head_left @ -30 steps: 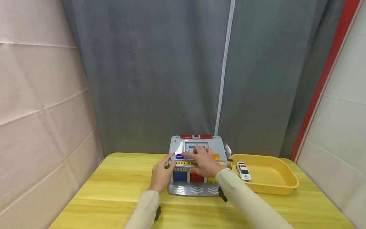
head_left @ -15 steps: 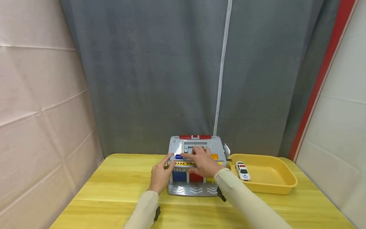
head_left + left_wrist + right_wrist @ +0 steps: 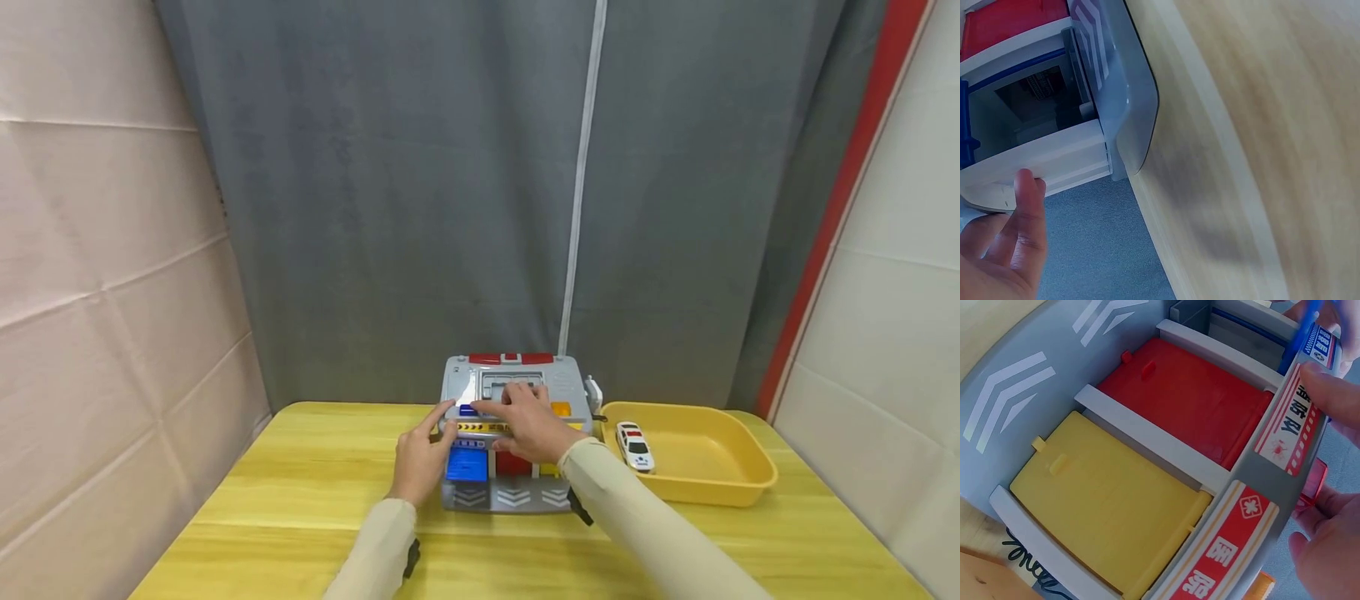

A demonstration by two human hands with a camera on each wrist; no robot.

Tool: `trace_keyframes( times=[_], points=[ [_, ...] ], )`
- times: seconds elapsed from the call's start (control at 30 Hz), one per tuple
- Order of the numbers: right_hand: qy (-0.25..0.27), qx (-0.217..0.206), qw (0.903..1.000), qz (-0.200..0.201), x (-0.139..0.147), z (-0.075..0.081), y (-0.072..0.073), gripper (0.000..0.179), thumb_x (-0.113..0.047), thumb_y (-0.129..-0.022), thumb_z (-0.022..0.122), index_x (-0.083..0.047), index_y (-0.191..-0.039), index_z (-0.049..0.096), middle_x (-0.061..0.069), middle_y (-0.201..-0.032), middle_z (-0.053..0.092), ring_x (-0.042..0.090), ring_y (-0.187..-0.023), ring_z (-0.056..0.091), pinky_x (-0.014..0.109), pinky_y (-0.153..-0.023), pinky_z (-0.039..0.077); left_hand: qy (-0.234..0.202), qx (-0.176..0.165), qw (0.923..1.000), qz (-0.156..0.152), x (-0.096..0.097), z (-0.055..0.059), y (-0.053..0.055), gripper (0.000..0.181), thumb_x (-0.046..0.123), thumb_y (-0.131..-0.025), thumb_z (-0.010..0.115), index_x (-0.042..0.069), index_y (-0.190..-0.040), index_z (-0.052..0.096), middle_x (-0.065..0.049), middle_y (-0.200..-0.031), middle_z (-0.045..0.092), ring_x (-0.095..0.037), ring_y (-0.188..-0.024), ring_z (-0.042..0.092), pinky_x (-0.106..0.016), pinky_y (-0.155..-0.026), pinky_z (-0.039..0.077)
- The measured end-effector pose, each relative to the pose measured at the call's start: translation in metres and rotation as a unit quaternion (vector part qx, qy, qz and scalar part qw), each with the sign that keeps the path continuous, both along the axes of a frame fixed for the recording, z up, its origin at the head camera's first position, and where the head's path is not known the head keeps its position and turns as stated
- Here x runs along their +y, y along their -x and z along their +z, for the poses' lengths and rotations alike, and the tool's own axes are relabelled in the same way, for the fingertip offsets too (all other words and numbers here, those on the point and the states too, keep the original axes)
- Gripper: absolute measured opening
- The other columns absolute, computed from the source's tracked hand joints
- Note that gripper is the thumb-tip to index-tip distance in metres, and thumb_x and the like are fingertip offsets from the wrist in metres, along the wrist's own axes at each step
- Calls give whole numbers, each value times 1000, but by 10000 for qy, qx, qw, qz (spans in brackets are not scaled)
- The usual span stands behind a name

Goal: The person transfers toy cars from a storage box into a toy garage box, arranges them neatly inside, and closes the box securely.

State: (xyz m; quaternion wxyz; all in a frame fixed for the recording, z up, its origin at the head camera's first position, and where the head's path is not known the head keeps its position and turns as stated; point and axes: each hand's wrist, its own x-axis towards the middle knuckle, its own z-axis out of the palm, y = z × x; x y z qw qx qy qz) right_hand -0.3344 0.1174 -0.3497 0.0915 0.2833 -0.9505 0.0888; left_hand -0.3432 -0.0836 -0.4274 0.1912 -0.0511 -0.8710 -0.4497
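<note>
On the table stands a grey toy garage (image 3: pixel 566 385) with blue, red and yellow doors along its front. My right hand (image 3: pixel 534 427) lies over its top, the index finger on the blue button (image 3: pixel 466 411) and the thumb at the front edge. My left hand (image 3: pixel 420 460) is at the left front corner, its straight fingers touching the white side wall (image 3: pixel 1060 156). The blue door (image 3: pixel 467 465) is swung up and outward, and the compartment behind it shows in the left wrist view. Down and closed are the red door (image 3: pixel 1179 394) and yellow door (image 3: pixel 1110 494).
To the garage's right a yellow tray (image 3: pixel 738 498) holds a white toy police car (image 3: pixel 635 448) against its left side. A small white part (image 3: pixel 593 394) sticks out from the garage's right side. Grey curtain (image 3: pixel 375 208) hangs behind the wooden table (image 3: pixel 300 500).
The blue door was down flat and dark half a second ago; now it has swung outward and looks brighter. Both hands keep their places on the garage.
</note>
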Motion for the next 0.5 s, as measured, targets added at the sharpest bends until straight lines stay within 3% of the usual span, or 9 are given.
trace_keyframes(
  times=[0.5],
  points=[
    [17, -67, 9999, -92, 3, -1, -2, 64, -37, -86, 78, -37, -145, 53, 5, -115, 58, 20, -111, 46, 45, -93, 36, -32, -188, 9998, -15, 3, 0, -1, 39, 46, -100, 55, 40, -139, 58, -10, -145, 60, -33, -118, 68, -55, -105, 52]
  ],
)
